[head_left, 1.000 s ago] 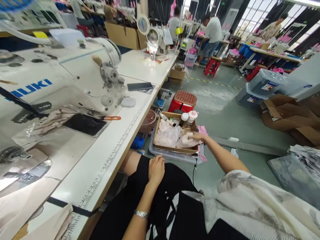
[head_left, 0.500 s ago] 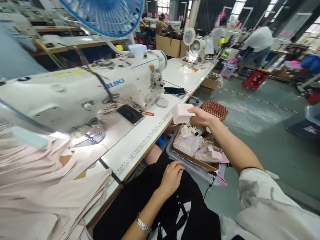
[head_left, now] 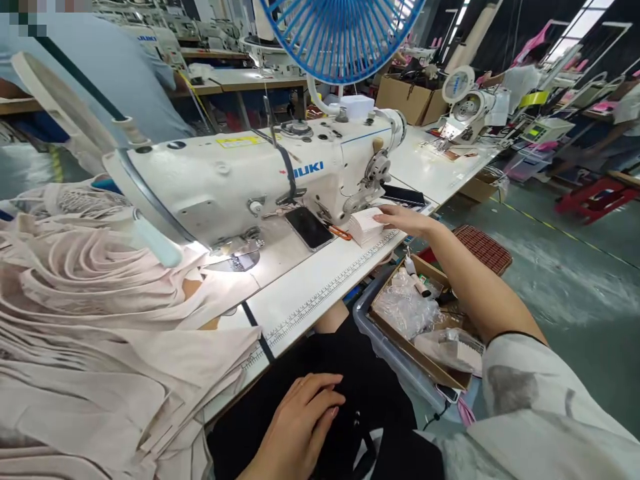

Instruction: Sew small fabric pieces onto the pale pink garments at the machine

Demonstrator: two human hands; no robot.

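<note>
- Your right hand, nearer, part-curled, touches the right end of the pale stack; grip unclear.
- Your left hand: loosely spread, nothing visibly held.

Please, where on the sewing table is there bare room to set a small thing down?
On the white tabletop, bare room runs between the black strap and the white stack at the right hand, with the phone behind. Pale fabric crowds the left; plastic bags crowd the cardboard box below.
</note>
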